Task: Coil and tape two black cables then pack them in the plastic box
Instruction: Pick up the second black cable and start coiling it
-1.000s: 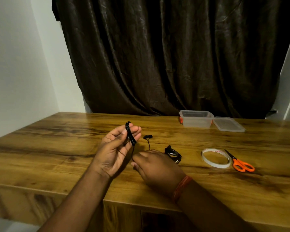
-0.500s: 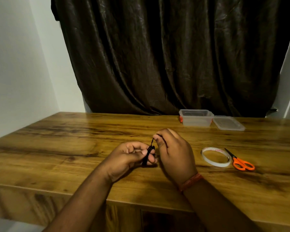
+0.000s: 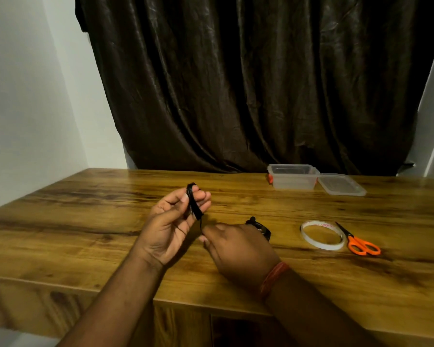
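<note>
A thin black cable (image 3: 194, 202) is wound in loops around the fingers of my left hand (image 3: 169, 227), which is raised palm-up above the wooden table (image 3: 85, 221). Its free end drops down to my right hand (image 3: 236, 249), which pinches it just below and to the right. A second black cable (image 3: 259, 226), coiled, lies on the table behind my right hand and is partly hidden by it. The clear plastic box (image 3: 293, 177) stands open at the back right, its lid (image 3: 341, 184) flat beside it.
A roll of clear tape (image 3: 322, 236) lies flat to the right of my hands, with orange-handled scissors (image 3: 360, 242) touching its right side. A dark curtain hangs behind the table. A white wall runs along the left.
My left hand has lifted and opened palm-up with the loops on its fingers. My right hand has dropped lower and pulled the free end down, uncovering the second coil behind it.
</note>
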Demonstrator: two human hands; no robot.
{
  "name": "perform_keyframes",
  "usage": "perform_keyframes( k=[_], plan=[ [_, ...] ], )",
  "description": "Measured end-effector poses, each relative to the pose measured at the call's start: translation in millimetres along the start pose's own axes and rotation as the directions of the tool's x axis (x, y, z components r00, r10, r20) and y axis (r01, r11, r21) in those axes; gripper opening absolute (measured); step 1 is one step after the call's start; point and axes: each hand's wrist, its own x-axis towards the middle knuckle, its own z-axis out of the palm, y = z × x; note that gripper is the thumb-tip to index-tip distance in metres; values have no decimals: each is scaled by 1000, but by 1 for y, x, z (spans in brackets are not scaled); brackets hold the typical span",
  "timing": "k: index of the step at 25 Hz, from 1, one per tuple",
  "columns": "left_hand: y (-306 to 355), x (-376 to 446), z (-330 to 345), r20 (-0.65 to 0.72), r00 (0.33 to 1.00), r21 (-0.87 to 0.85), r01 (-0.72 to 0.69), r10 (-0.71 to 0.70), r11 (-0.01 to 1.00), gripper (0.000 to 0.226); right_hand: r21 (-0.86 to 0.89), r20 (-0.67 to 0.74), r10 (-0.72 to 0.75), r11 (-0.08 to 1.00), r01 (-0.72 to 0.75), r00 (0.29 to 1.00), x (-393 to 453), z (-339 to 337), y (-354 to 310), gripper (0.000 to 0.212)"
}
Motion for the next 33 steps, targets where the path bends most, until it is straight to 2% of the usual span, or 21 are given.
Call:
perform_keyframes(
  k=[3,6,8,11,14,16,18,21,23,25,29,33],
  plan=[
    [-7,3,-1,-93,995,206,-12,32,978,24,38,-95,-15,999,19,995,-2,-4,-1,21],
    [-18,-2,-2,-7,998,416,54,-56,908,17,117,-175,89,991,-69,981,-2,-10,5,11],
    [-21,-4,-3,69,991,458,67,-111,886,15,142,-199,166,980,-139,966,-2,-12,9,9],
    [-20,-6,-2,184,958,437,120,-219,891,16,186,-241,291,950,-250,926,-2,-14,19,3],
    [-14,-7,-2,224,929,409,184,-294,894,18,318,-269,397,897,-308,878,-3,-11,27,8],
    [-10,-7,-2,251,917,333,221,-312,917,16,380,-257,400,879,-288,880,-2,-9,27,12],
    [-8,-7,-2,268,916,228,241,-299,943,27,410,-237,378,874,-260,895,-2,-6,27,12],
    [-6,-7,-1,246,936,145,223,-253,964,26,430,-198,376,863,-264,905,-1,-5,27,15],
    [-6,-6,-1,206,947,153,216,-245,964,13,436,-186,396,853,-286,899,-1,-5,28,16],
    [-8,-5,-1,167,950,186,234,-266,954,13,451,-172,425,836,-312,889,-1,-6,29,16],
    [-11,-4,1,94,954,220,260,-286,940,12,552,-57,490,742,-382,870,-2,-6,29,15],
    [-8,-2,-3,74,960,165,257,-272,952,18,639,53,503,647,-416,863,-3,-8,26,10]
  ],
)
